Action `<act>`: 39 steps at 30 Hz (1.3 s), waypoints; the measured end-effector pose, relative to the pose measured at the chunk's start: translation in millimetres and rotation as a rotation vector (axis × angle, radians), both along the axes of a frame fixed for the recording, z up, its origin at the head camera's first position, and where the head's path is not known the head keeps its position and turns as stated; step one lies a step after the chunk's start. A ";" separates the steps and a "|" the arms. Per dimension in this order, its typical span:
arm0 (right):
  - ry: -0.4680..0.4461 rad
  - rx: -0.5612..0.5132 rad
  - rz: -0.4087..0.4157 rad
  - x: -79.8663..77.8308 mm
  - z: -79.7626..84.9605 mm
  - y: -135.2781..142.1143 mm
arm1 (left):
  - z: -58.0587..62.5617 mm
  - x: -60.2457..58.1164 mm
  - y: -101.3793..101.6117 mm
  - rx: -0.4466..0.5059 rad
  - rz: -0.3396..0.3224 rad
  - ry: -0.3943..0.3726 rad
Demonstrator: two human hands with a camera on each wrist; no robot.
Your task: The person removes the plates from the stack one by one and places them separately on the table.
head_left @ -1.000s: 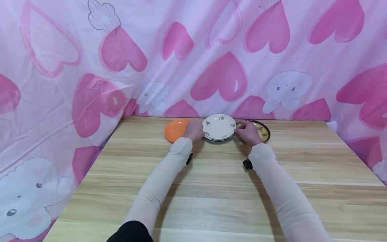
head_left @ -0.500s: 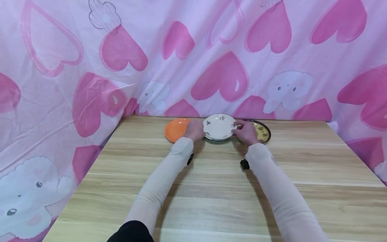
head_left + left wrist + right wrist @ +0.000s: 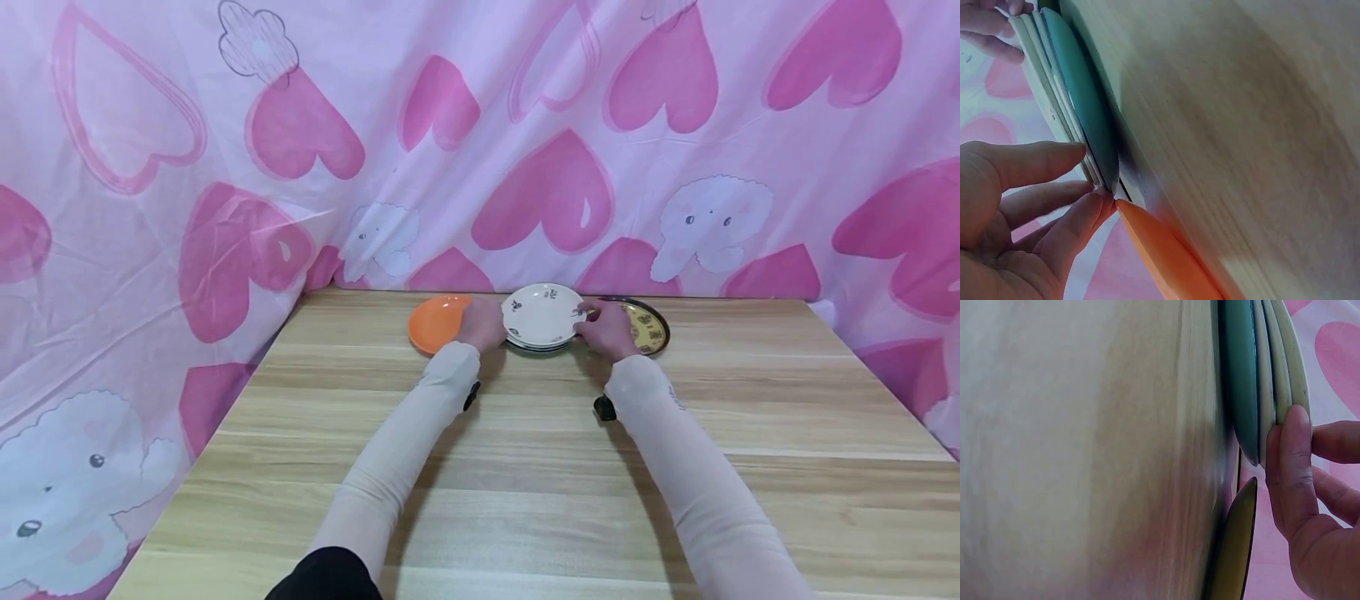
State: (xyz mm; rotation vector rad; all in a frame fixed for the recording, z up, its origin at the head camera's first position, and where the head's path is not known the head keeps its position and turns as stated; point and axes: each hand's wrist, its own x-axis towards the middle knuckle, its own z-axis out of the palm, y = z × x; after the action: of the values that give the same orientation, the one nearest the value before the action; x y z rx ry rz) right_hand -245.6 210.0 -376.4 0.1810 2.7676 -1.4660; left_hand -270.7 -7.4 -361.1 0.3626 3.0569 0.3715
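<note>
A stack of plates (image 3: 543, 315) stands at the far side of the table, topped by a white plate with small dark prints. Below the pale plates, a teal-green plate (image 3: 1079, 87) forms the bottom of the stack. My left hand (image 3: 482, 324) holds the stack's left edge, its fingertips at the rims in the left wrist view. On the opposite edge, my right hand (image 3: 606, 328) grips the rims; the right wrist view shows its fingertips (image 3: 1297, 422) against the upper plates. The rims under both hands are partly hidden in the head view.
An orange plate (image 3: 431, 323) lies just left of the stack, partly behind my left hand. To the right is a yellow plate (image 3: 652, 327) with a dark rim and prints. A pink heart-patterned cloth (image 3: 540, 167) hangs behind the wooden table (image 3: 525, 483).
My right hand has shifted slightly left, its fingers now farther over the stack's right edge. My left hand and the plates have stayed in place.
</note>
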 end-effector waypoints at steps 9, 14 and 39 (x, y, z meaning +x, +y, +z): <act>0.012 -0.020 0.017 0.6 0.3 -3.8 | 0.4 4.4 4.3 0.015 0.031 -0.043; 0.002 -0.024 0.008 1.7 1.9 -3.7 | 3.1 4.6 4.8 0.011 0.041 -0.055; -0.013 -0.014 0.004 5.4 3.3 -1.8 | 0.1 6.2 8.4 0.008 -0.033 -0.034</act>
State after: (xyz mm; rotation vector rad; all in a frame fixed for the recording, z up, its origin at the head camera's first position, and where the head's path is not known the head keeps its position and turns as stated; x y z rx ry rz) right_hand -240.2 208.2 -373.1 0.1839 2.7457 -1.4774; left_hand -264.5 1.0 -361.0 0.4014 3.0129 0.3839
